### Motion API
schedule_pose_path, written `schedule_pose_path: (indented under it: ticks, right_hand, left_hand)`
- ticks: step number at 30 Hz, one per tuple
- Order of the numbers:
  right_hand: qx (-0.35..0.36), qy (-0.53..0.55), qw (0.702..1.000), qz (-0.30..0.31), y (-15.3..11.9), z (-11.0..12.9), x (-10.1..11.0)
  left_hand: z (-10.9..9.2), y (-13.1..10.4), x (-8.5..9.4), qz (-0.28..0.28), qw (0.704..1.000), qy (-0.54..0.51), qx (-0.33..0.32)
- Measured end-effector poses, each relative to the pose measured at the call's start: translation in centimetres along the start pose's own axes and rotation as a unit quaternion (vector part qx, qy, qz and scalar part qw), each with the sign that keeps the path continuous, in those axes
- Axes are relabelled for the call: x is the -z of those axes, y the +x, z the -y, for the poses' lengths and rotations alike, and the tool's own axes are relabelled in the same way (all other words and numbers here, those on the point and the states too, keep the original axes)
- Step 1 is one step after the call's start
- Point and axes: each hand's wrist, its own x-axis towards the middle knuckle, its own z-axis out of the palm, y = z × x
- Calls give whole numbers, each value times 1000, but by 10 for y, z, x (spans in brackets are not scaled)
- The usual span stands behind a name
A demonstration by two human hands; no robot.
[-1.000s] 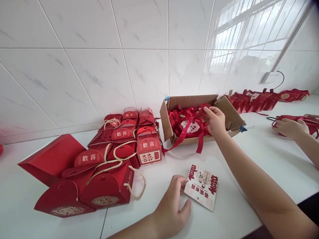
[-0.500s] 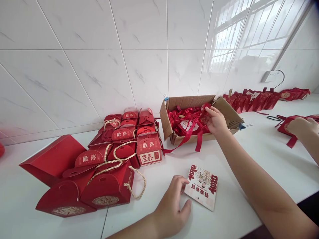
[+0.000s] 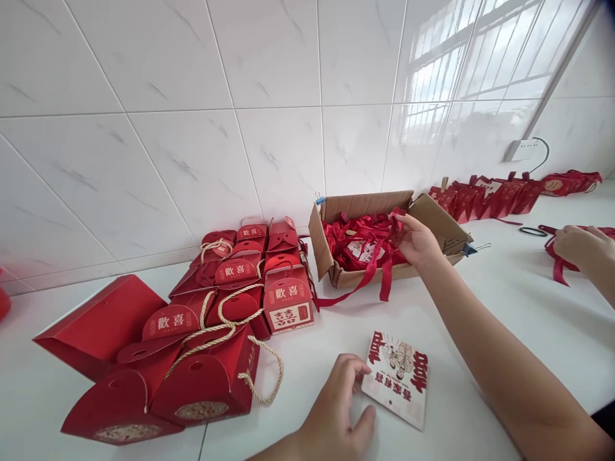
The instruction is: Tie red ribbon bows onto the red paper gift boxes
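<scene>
In the head view, the one feed I have, I see the right hand [image 3: 417, 242] pinching a piece of red ribbon [image 3: 396, 224] between fingertips and thumb, above the right half of a cardboard box [image 3: 359, 279]. The ribbon is deep red and shiny, bunched at the fingers. The left hand [image 3: 339, 410] lies at the near middle of the table [image 3: 461, 378], fingers curved and loose, thumb apart, gripping nothing; its index fingertip is at the left edge of a square card [image 3: 396, 378]. I cannot tell whether they touch. The card lies flat, white, with two large red characters, two drawn figures, a line of smaller red writing and a small hole by its near edge. Inside the cardboard box I see a tangled red heap with a white printed tag in it; two lengths of ribbon hang over its near side. I count two blue clips [image 3: 469, 250] on the box. To the left, red gift boxes [image 3: 206, 384] stand crowded, too overlapped for me to count; four show the same two pale characters, two a round gold patch. Far right, red bags [image 3: 502, 197] line the wall; nearer, a co-worker's hand [image 3: 579, 246] is on something red.
</scene>
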Motion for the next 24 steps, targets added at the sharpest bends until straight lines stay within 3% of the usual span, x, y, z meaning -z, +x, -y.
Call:
schedule_pose_path:
  ticks: [9,15,19,24]
  right_hand:
    - [-18,-39,999,7,-2,0,1]
    - [-31,-39,998,-39,1,-4,4]
    - [-42,-44,998,-9,2,-5,5]
    - [11,-46,999,-9,11,-2,8]
  left_hand:
    - [-12,-1,3,6,999,12,40]
    - [-15,-1,4,11,999,16,51]
    - [-15,-1,4,7,999,21,48]
    - [-14,-2,3,6,999,18,40]
